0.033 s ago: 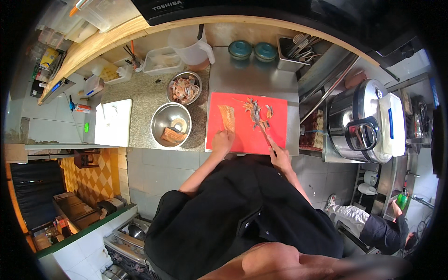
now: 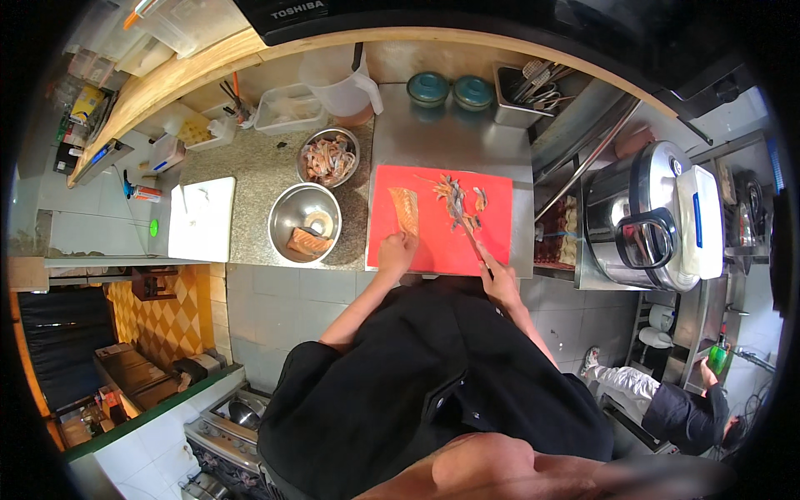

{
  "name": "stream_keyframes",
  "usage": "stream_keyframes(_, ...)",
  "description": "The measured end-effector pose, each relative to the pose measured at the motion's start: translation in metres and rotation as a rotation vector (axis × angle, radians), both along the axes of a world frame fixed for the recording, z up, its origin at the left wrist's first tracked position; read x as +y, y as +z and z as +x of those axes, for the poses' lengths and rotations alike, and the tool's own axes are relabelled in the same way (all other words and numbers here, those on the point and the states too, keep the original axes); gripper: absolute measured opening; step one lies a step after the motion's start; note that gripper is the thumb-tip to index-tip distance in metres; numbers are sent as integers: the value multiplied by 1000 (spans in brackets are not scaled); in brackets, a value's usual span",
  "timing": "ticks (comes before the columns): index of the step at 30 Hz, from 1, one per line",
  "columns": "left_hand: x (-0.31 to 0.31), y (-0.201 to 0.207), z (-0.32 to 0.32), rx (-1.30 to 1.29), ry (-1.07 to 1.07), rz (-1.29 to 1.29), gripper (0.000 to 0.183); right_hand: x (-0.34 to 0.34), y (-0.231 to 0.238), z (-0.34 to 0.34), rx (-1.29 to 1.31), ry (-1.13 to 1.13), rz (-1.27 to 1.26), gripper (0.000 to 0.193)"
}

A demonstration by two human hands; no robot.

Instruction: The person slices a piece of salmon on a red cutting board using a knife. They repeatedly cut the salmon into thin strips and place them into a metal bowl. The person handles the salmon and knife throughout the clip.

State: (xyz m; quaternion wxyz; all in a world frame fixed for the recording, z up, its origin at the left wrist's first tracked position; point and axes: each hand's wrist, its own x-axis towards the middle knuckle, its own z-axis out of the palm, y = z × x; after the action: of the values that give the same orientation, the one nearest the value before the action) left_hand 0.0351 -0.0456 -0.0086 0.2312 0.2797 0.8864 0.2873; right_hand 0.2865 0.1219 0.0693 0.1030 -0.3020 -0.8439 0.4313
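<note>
A salmon fillet piece (image 2: pixel 405 209) lies lengthwise on the left part of a red cutting board (image 2: pixel 433 242). My left hand (image 2: pixel 396 251) is closed at its near end, with the fingers curled in. In my right hand (image 2: pixel 497 278) is a knife (image 2: pixel 473 241), gripped by the handle, its blade slanting away to the left over the board. The blade's far part lies by a heap of dark fish skin and trimmings (image 2: pixel 451 197), so its tip is hard to make out. A small separate scrap (image 2: pixel 480 198) rests to the right of that heap.
Left of the board, a steel bowl (image 2: pixel 283 204) holds salmon; behind it a smaller bowl (image 2: pixel 356 167) is full of fish scraps. A white board (image 2: pixel 218 225) lies farther left. Two teal lidded pots (image 2: pixel 428 89) stand at the back. A large steel cooker (image 2: pixel 608 208) and another person (image 2: pixel 667 408) are at right.
</note>
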Motion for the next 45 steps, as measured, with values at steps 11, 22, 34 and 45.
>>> stream_keyframes(11, -38, -2, 22, -849, 387, 354, 31, 0, 4, -3, 99, 11, 58, 54)
stream_keyframes(22, -60, 41, 14, 106, 53, -68, 24, 7, -8, -36, -142, 317, 134, 62)
stream_keyframes(34, -22, 10, -12, 604, -366, 237, 21, 16, -23, -115, -257, 560, 342, 66)
stream_keyframes(45, -14, 10, -31, 622, -494, 289, 32, 19, -36, -124, -272, 600, 382, 63)
